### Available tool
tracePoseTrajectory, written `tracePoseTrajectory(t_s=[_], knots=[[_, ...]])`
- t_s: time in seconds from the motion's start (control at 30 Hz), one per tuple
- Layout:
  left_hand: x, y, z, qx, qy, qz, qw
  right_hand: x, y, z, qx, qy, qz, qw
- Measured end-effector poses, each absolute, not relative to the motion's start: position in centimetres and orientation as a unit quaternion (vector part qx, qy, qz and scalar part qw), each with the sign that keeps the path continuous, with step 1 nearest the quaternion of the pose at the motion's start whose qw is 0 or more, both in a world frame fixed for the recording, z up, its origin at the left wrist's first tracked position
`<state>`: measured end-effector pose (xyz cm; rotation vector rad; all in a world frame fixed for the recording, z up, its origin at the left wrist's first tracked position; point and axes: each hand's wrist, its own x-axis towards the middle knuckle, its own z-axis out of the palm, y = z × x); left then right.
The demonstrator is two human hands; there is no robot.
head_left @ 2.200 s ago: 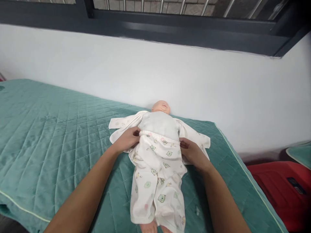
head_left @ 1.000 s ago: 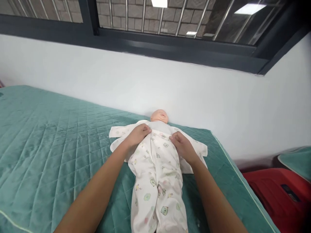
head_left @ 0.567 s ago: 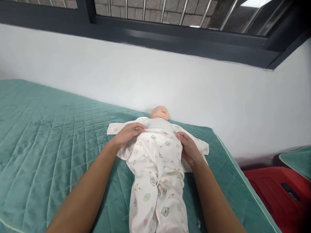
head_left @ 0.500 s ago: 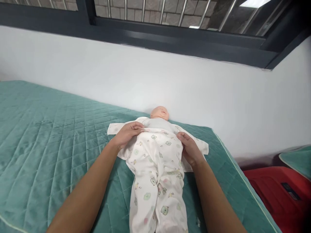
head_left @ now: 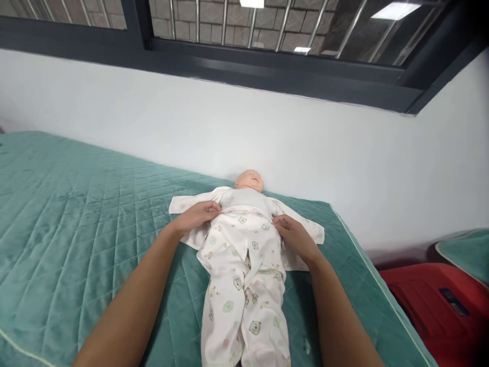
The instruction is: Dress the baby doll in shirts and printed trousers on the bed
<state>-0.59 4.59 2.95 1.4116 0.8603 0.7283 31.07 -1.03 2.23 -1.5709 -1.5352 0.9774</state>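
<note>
A baby doll (head_left: 249, 180) lies on its back with its head near the wall. It wears a light grey top (head_left: 248, 198) beneath a white jacket (head_left: 311, 228) that is spread open with both sleeves out to the sides. White baby trousers (head_left: 254, 250) with small green animal prints cover its belly and legs. My left hand (head_left: 200, 214) pinches the waistband at its left side, thumb and fingers together. At the waistband's right side, the bent fingers of my right hand (head_left: 294, 234) are closed on the edge.
A green quilted cover (head_left: 103, 229) lies under the doll. Behind it rise a white wall (head_left: 214, 122) and a dark window frame (head_left: 267, 69) with metal bars outside. A red plastic chair (head_left: 428, 295) stands beyond the right edge.
Both hands have shifted slightly down the doll along the waistband and still hold it. The cloth at the crotch has loosened into a small gap. The view has tilted a little.
</note>
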Motion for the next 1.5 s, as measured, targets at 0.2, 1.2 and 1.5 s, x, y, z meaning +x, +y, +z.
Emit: tracePoseTrajectory(t_s=[0.2,1.2,1.5], knots=[[-1.8,4.6,3.7,0.675,0.362,0.195,0.612,31.3,-1.7,3.2,-0.619,-0.646,0.354,0.272],[1.3,5.0,3.2,0.735,0.469,0.267,0.410,29.3,-1.0,3.0,-0.649,-0.631,0.322,0.278],[1.2,4.6,2.8,0.579,0.398,0.294,0.648,29.1,-1.4,2.0,-0.582,-0.540,0.467,0.390]])
